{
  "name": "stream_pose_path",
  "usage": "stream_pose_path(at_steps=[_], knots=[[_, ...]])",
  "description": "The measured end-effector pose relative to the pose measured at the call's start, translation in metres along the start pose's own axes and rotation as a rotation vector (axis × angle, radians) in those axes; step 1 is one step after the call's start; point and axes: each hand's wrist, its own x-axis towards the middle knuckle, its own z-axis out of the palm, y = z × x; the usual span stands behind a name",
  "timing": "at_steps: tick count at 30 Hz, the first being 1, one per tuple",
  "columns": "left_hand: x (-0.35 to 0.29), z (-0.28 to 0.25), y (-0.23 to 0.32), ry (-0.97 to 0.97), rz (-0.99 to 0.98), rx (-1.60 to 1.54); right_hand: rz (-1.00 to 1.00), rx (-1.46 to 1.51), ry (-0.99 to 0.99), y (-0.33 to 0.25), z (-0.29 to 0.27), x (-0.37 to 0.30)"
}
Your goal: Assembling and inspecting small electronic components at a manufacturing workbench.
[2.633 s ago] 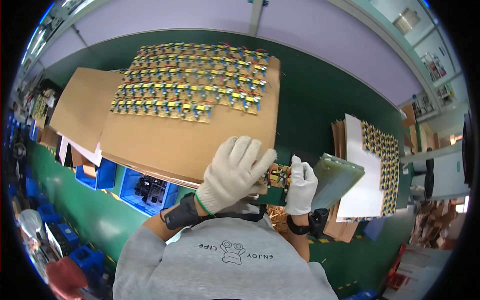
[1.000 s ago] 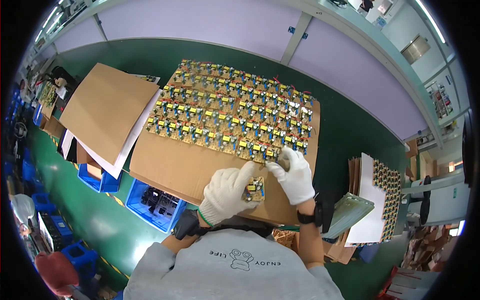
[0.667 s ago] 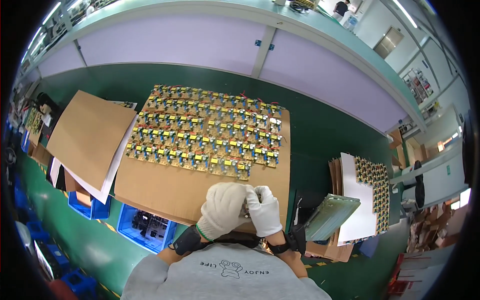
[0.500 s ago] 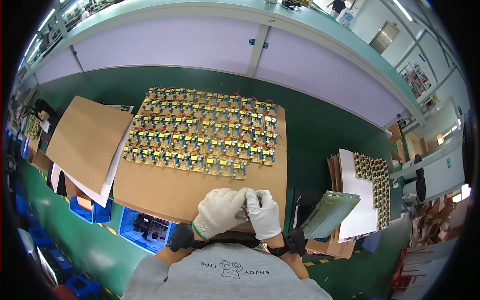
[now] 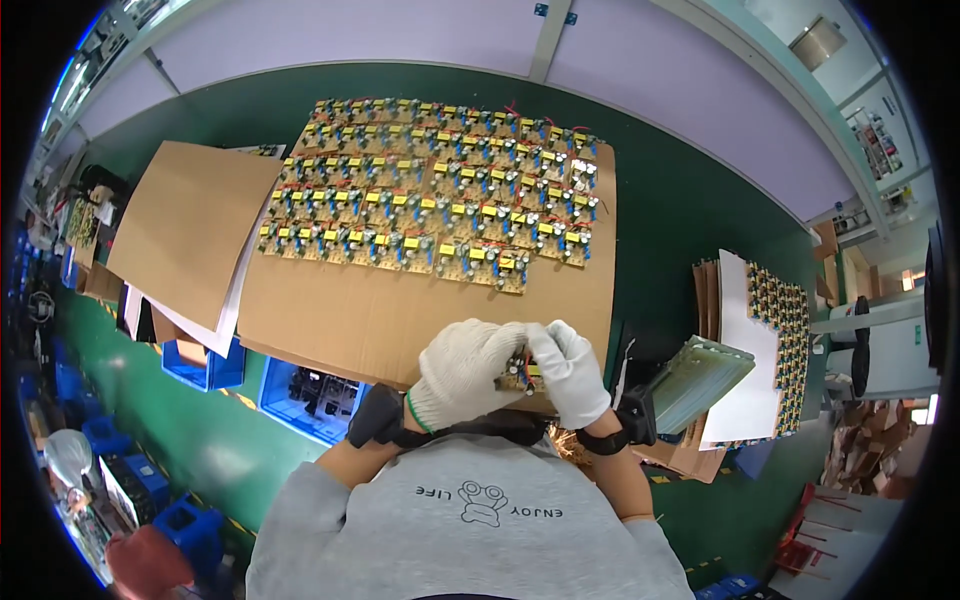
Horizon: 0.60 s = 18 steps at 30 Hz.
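Note:
Close to my body, at the near edge of a cardboard sheet [image 5: 330,315], both gloved hands meet around a small circuit board [image 5: 520,372] with components and a yellow part. My left hand [image 5: 465,368], in a cream knitted glove, curls its fingers over the board's left side. On the other side my right hand [image 5: 568,372], in a white glove, pinches at the board's upper right, its fingertips nearly touching the left ones. Most of the board lies hidden behind the gloves. Beyond them, rows of similar circuit boards [image 5: 400,205] with yellow, blue and green components cover the cardboard.
At left lies another brown cardboard sheet [image 5: 190,235] over white sheets. Below the near edge stands a blue bin [image 5: 275,392] holding dark parts. To the right, a stack of greenish panels [image 5: 700,388] leans beside a white sheet [image 5: 738,345] bearing more boards [image 5: 785,330].
My view has tilted down and shifted, so the table appears higher. The held board shows more between my hands now. Both hands stay together at the near edge.

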Motion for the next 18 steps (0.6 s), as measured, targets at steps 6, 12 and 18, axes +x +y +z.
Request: stream_pose_path(at_steps=[6, 12, 18], knots=[[0.004, 0.003, -0.004, -0.013, -0.013, -0.069, -0.037, 0.054, 0.008, 0.001, -0.001, 0.006], [0.011, -0.008, 0.01, 0.233, -0.367, -0.319, 0.092, 0.287, 0.112, 0.026, -0.029, 0.024], [0.011, -0.005, 0.002, -0.257, -0.276, 0.219, -0.422, -1.058, 0.422, 0.011, -0.036, 0.031]])
